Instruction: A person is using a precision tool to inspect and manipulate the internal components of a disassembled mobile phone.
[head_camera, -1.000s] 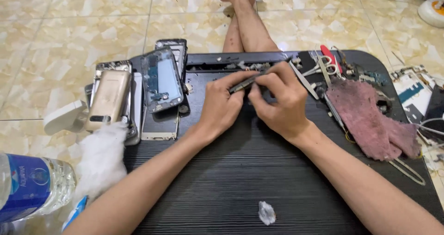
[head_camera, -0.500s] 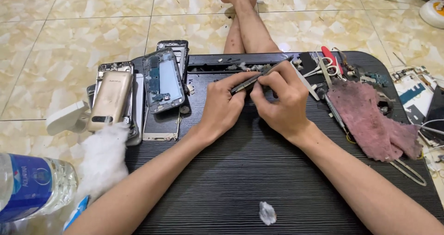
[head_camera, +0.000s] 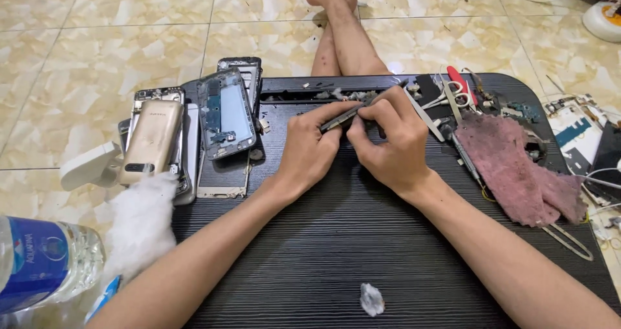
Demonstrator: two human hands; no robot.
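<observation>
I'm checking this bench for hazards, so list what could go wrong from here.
1. The tweezers, pinched in the right hand over a small part under the left hand, might slip and flick it into the loose bits in the tray groove.
2. The stacked phones overhang the tray's left edge and could slide off.

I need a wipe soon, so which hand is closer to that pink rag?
Right. The right hand works beside the pink rag; the left hand sits farther off, pinching the small part.
</observation>
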